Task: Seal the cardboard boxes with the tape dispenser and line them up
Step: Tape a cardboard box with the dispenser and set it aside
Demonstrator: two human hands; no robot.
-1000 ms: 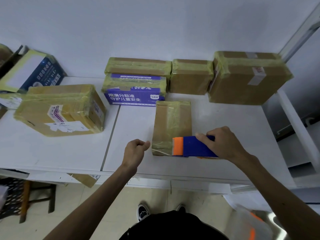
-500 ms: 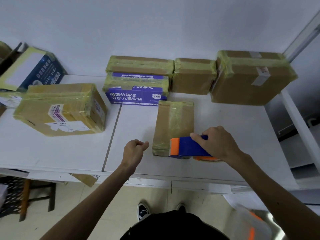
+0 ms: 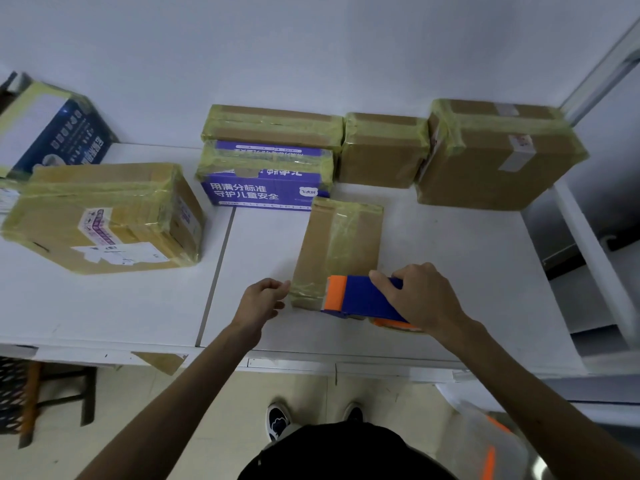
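A small flat cardboard box [image 3: 341, 244] lies lengthwise in the middle of the white table [image 3: 450, 271], with tape along its top. My right hand [image 3: 420, 297] grips a blue and orange tape dispenser [image 3: 360, 297] at the box's near end. My left hand [image 3: 263, 299] sits curled just left of that near end, fingertips at the box's corner. Taped boxes line the back wall: a brown box [image 3: 273, 124] on a purple printed box [image 3: 266, 181], a medium brown box [image 3: 382, 150] and a large brown box [image 3: 495, 154].
A big taped box [image 3: 104, 216] with labels lies at the left, and a blue and white box [image 3: 45, 129] stands behind it. A white shelf frame [image 3: 588, 244] borders the table on the right. A stool [image 3: 45, 393] stands under the table's left end.
My right hand has shifted the tape dispenser slightly left along the box's near end. My left hand has moved closer to the box's near left corner.
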